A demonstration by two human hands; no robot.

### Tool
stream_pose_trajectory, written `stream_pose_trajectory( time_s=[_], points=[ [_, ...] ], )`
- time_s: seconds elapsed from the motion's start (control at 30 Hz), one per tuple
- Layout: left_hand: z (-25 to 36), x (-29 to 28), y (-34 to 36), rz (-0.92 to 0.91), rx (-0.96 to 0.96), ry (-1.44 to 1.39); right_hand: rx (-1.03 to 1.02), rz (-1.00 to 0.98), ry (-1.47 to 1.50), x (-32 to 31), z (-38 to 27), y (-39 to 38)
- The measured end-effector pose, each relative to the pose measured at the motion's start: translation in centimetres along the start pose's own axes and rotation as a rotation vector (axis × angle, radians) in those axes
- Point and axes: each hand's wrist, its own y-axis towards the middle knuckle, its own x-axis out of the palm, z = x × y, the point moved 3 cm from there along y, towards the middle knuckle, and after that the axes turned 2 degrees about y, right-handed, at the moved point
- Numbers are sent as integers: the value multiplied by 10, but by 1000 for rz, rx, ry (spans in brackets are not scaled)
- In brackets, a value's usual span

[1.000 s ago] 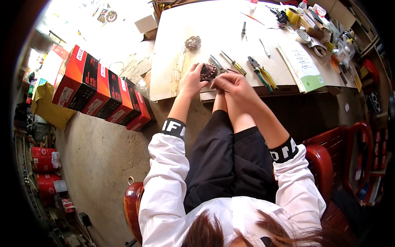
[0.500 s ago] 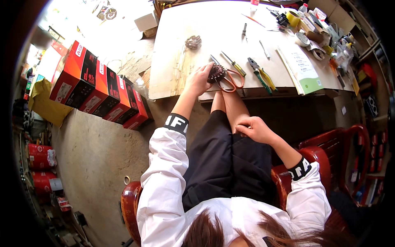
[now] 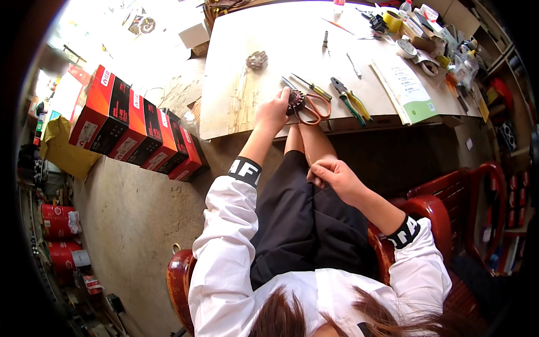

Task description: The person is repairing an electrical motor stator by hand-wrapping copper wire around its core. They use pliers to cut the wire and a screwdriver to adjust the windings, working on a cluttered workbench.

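1. In the head view, with the left hand [image 3: 273, 114], grips the left side of a dark round toothed part [image 3: 296, 102] (partly covered by the fingers).
2. To place that part: near the front edge of the pale table [image 3: 224, 95], just beside the orange-handled scissors [image 3: 319, 110] and overlapping them from this angle.
3. With the right hand [image 3: 338, 177], hovers or rests by the knee end of the black shorts [image 3: 342, 224], well apart from the left; curls the fingers narrowly together, thumb against forefinger (cannot tell whether pinching anything thin).
4. Beyond the scissors, can see a yellow-handled screwdriver [image 3: 321, 91], then, farther right, pliers [image 3: 352, 101] with green and yellow grips, lying at a slant.
5. Toward the far left of the tabletop, can see a second round part [image 3: 257, 60], paler and ridged, apart from both hands.
6. To the right of the pliers, can see a white and green booklet [image 3: 405, 92]; farther back, amid clutter, a yellow tape roll [image 3: 392, 21].
7. Off to the left, can see a row of red and black boxes [image 3: 112, 121] (tilted by the lens, perhaps); by the right arm, a glossy red-brown chair [image 3: 435, 216].
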Motion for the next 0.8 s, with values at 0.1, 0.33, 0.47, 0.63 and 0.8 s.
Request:
stream_pose_trajectory(
  time_s=[0.1,0.33,0.47,0.63,0.8],
  points=[
    [-2,12,-1,124,29,72,-78,-16,231,3,-19,9],
    [7,19,-3,245,58,156,-105,-125,106,37,-41,44],
    [-2,29,-1,337,103,122,-63,-346,-140,53,-25,53],
    [-7,32,1,307,64,-25,-36,-371,-579,48,-16,36],
    [-31,32,-3,368,-40,-446,102,-380,-709,13,-25,-7]
  ],
)
